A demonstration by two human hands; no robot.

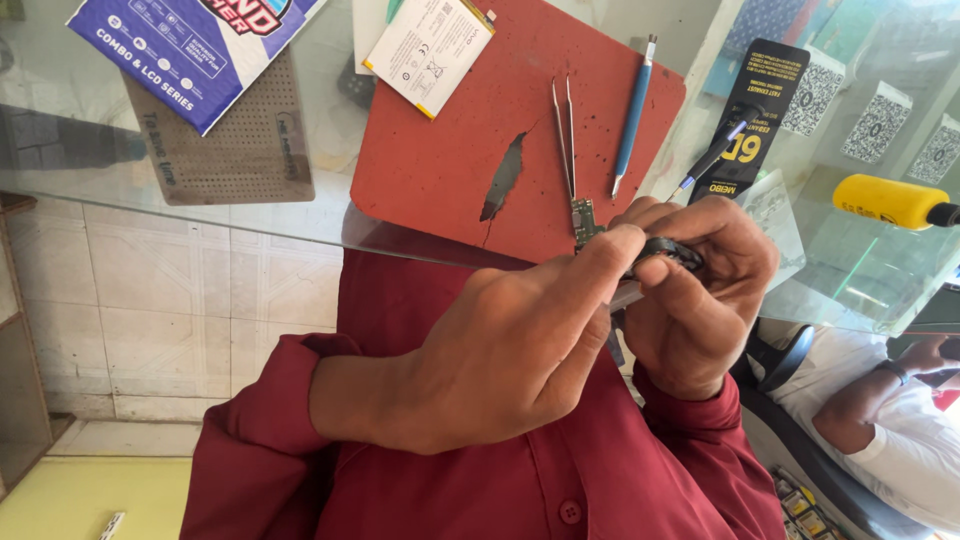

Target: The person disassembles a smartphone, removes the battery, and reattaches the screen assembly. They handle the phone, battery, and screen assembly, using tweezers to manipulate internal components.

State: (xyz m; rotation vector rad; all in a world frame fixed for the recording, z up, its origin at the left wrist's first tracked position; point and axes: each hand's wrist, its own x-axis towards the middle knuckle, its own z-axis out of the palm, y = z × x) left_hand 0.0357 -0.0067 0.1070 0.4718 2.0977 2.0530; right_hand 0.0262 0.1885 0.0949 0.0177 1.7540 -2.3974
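My left hand [500, 345] and my right hand [700, 290] meet in front of my chest, just past the near edge of a glass counter [200, 215]. Both pinch a small black part [668, 250] between fingers and thumbs. Most of the part is hidden, and a thin pale edge shows under my fingers. Just beyond my fingertips a small green circuit board [583, 215] lies on a red mat [450, 150], at the tip of metal tweezers [565, 140].
On the mat lie a blue-handled pry tool [632, 105] and a white flat battery [430, 40]. A black packet [752, 120], a yellow-handled tool [890, 200], a purple box [190, 50] and a perforated brown pad [235, 145] sit around it. Another person's arm in white [890, 400] is at lower right.
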